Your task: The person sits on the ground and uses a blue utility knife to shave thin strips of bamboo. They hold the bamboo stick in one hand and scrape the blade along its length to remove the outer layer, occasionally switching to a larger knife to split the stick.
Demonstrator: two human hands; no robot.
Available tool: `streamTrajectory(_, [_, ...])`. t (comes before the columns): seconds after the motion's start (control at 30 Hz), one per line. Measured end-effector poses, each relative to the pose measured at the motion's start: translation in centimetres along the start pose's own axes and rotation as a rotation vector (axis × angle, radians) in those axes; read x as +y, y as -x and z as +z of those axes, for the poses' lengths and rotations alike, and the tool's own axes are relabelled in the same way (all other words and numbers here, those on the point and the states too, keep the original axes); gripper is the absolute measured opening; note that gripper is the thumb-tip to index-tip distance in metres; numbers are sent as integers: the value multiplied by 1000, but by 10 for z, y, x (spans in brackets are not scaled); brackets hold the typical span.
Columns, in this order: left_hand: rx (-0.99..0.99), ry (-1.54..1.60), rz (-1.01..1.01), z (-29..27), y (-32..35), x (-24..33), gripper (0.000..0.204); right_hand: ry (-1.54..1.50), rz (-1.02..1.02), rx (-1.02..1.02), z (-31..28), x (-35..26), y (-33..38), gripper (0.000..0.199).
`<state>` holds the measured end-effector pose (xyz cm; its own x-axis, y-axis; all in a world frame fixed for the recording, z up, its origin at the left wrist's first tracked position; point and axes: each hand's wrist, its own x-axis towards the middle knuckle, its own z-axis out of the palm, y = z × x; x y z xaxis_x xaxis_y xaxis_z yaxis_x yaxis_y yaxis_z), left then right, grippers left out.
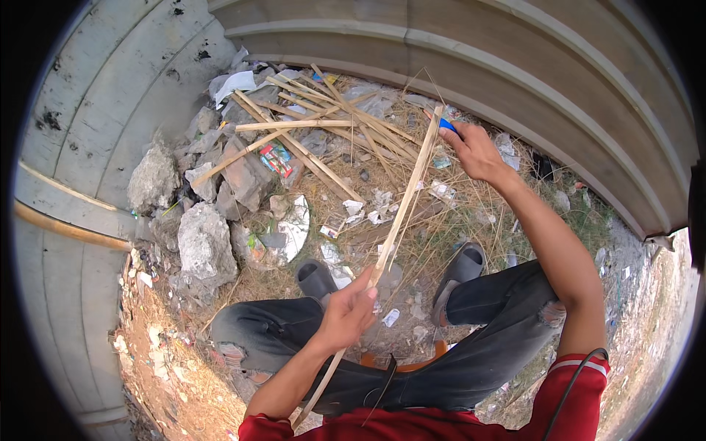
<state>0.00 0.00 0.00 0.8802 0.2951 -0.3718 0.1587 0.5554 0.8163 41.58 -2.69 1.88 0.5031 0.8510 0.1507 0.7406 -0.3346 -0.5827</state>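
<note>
My left hand is closed around a long, pale bamboo strip, which slants from beside my left forearm up to the far right. Near the strip's far end, my right hand grips a blue-handled knife. The knife lies against the strip's edge, and its blade is mostly hidden behind the bamboo. Thin slivers hang beside the strip. Beyond my feet, several cut bamboo strips lie in a loose, crossed pile on rubble and dry grass.
Grey stones and concrete lumps lie to the left, near a pale panel wall. A corrugated metal sheet closes off the far side. Paper and plastic litter covers the ground. My grey sandals stand apart around an orange stool edge.
</note>
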Motion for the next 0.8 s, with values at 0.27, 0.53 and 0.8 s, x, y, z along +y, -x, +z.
streamTrajectory(0.27, [36, -45, 1, 8, 3, -16, 50, 182, 274, 10, -23, 74, 19, 59])
streamTrajectory(0.53, [292, -313, 208, 0, -8, 0, 54, -10, 198, -67, -14, -24, 19, 57])
streamTrajectory(0.8, [369, -348, 221, 3, -13, 8, 55, 56, -215, -494, 26, -128, 77, 48])
